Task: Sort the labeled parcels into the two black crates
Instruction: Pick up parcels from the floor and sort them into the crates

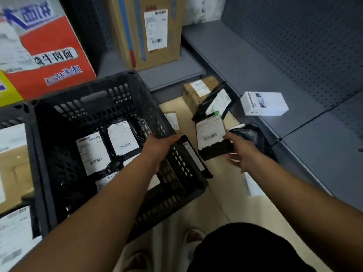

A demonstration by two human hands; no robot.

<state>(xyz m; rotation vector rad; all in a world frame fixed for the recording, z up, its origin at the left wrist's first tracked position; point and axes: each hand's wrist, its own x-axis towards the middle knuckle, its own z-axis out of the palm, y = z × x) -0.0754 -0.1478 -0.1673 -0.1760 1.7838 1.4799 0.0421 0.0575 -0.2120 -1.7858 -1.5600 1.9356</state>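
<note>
A black perforated crate stands on the floor at centre left, holding several black bagged parcels with white labels. My left hand grips the crate's right rim. A second black crate at the far left edge holds labelled cardboard parcels. My right hand holds a flat black parcel with a white barcode label, just right of the crate and above the floor. More parcels lie beyond it: a black one with a label, a small cardboard box and a black bag.
Grey metal shelving runs along the right and back. A white box sits on the right shelf, a tall labelled cardboard box on the back shelf. A red and white carton stands at the upper left. My sandalled feet are below.
</note>
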